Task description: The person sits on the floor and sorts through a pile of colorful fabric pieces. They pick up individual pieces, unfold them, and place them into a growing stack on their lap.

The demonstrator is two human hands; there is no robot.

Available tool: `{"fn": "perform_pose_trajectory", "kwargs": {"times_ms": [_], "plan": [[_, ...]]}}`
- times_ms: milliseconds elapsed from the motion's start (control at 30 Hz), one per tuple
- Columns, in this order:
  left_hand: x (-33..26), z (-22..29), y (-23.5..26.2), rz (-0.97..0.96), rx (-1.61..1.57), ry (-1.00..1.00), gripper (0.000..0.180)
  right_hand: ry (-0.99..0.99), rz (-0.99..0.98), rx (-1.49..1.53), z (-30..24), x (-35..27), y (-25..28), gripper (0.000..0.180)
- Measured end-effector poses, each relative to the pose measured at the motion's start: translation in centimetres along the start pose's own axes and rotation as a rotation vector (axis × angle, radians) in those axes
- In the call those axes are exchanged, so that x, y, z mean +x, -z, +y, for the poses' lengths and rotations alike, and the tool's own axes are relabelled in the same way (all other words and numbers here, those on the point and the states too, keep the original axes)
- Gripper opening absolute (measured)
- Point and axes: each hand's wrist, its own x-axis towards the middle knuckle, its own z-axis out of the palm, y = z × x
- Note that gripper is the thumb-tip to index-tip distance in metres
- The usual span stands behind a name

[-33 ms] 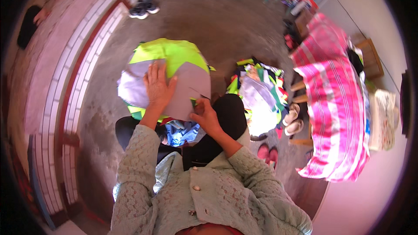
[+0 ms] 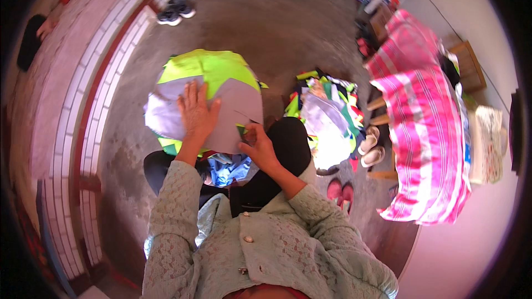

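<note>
In front of my knees lies a rounded piece of cloth point(image 2: 231, 96), grey-lilac with a bright yellow-green band along its far side. My left hand point(image 2: 197, 111) rests flat on its grey part, fingers stretched out. At the cloth's right near edge, the fingers of my right hand point(image 2: 256, 142) are pinched together. A thin, dark pointed thing point(image 2: 244, 117) shows just beyond those fingertips, over the cloth, beside a small green and yellow patch point(image 2: 241, 129). What exactly the right fingers grip is too small to make out. Blue material point(image 2: 228, 170) shows below the cloth, between my legs.
Right of my knee is a heap of mixed cloth pieces point(image 2: 327, 116). Beige shoes point(image 2: 372, 156) and red shoes point(image 2: 340, 192) stand near it. Pink checked fabric point(image 2: 424, 149) covers something along the right wall. Dark shoes point(image 2: 176, 13) sit far left, by a white-tiled ledge point(image 2: 77, 116).
The whole view has shifted slightly. Both hands keep their places on the cloth.
</note>
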Motion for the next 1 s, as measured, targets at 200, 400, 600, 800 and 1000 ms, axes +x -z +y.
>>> {"fn": "perform_pose_trajectory", "kwargs": {"times_ms": [200,400,600,800,1000], "plan": [[0.1,0.8,0.5,-0.1,0.072,0.002,0.057,-0.022,0.05,0.21,-4.4,0.0,3.9,0.031],[0.3,1.0,0.7,-0.08,0.062,-0.04,0.053,-0.082,0.213,0.587,-3.2,1.7,9.3,0.014],[0.5,1.6,0.9,-0.094,0.058,-0.051,0.052,-0.18,0.408,0.665,1.2,1.9,15.1,0.013],[0.6,1.4,0.6,-0.134,0.062,-0.042,0.053,-0.468,0.521,0.54,12.9,-1.2,17.8,0.016],[1.1,1.9,1.3,-0.175,0.066,-0.071,0.054,-0.724,0.481,0.315,22.3,-5.3,17.7,0.018]]}}
